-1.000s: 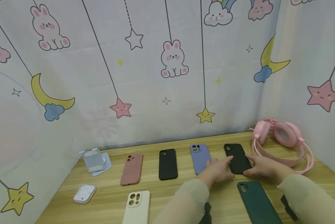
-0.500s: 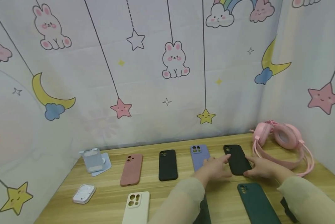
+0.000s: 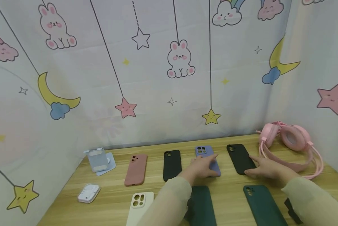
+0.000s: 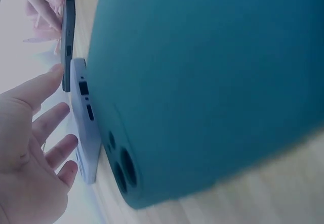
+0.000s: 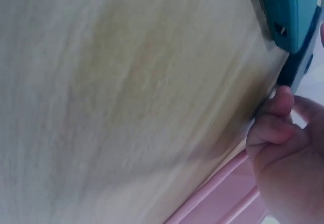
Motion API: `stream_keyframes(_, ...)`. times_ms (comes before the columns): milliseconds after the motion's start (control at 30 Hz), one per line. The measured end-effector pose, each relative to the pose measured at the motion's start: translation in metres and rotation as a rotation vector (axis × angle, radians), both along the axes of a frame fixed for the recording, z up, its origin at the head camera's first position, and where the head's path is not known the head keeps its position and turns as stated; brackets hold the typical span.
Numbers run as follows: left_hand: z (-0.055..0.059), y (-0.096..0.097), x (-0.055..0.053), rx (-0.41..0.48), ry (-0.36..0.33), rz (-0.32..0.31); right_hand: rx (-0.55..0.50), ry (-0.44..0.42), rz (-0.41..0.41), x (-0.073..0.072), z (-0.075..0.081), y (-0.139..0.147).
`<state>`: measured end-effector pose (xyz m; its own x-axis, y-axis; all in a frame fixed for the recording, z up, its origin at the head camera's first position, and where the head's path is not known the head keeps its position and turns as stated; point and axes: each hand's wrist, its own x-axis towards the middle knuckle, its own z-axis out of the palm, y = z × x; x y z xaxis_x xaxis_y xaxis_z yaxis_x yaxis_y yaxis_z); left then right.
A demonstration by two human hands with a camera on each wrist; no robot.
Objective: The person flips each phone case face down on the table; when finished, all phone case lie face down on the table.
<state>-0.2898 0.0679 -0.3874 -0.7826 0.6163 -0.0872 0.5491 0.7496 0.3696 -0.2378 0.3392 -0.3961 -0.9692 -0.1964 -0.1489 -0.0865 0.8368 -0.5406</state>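
In the head view my left hand [image 3: 199, 168] hovers over the lower half of a purple phone case [image 3: 202, 154], fingers loosely spread. The left wrist view shows its fingertips beside that case's end [image 4: 83, 113], holding nothing. My right hand [image 3: 266, 168] grips the lower right corner of a black phone case [image 3: 239, 158], index finger at the side edge and thumb at the bottom edge. The case lies flat on the table. Closer to me are two dark green phone cases, one [image 3: 203, 205] partly behind my left sleeve, the other [image 3: 263, 202] before my right hand.
Further left lie another black phone case [image 3: 172, 164], a dusty pink one [image 3: 136, 169] and a cream one [image 3: 139, 207]. A phone stand [image 3: 97, 160] and boxed earphones [image 3: 89, 193] sit at the left. Pink headphones [image 3: 294, 138] rest at the back right, before a printed curtain.
My left hand has left the right-hand black case and moved left over the purple one. My right hand stays at the black case. One dark green case shows more from behind the left sleeve.
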Motion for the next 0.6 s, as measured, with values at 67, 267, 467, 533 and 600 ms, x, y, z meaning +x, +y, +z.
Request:
stream_keyframes(67,-0.001,-0.002,-0.002,-0.006,-0.003,-0.001,0.013,0.018,-0.003,-0.001,-0.001,-0.001)
stream_keyframes(267,-0.004,-0.004,-0.002,-0.047,0.020,-0.009,0.007,0.051,-0.011,-0.003,-0.003,0.000)
stream_keyframes(467,0.004,-0.021,-0.003,-0.001,-0.021,-0.012,0.007,0.007,0.008,-0.004,0.003,-0.003)
stream_keyframes(533,0.009,-0.033,-0.004,0.014,-0.032,0.001,0.019,-0.006,0.015,-0.006,0.007,-0.006)
stream_keyframes(600,0.015,-0.044,-0.006,0.020,-0.037,0.019,0.035,-0.006,0.018,-0.007,0.011,-0.009)
